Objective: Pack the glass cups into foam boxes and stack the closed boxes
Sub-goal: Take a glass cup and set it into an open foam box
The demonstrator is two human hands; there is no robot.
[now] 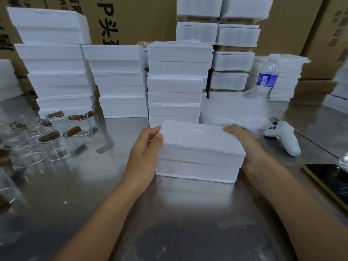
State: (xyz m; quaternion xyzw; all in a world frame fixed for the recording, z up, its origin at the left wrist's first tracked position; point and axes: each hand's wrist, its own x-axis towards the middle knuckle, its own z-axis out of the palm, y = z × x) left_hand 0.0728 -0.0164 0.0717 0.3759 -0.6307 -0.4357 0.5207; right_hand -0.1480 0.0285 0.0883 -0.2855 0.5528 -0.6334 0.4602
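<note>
Forearms extended, left hand (146, 149), right hand (244, 142), fingers (157, 133) curled round closed foam box (199, 146) ends

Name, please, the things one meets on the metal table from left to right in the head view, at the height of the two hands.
glass cups → left hand → closed foam box → right hand → white controller → dark phone
</note>
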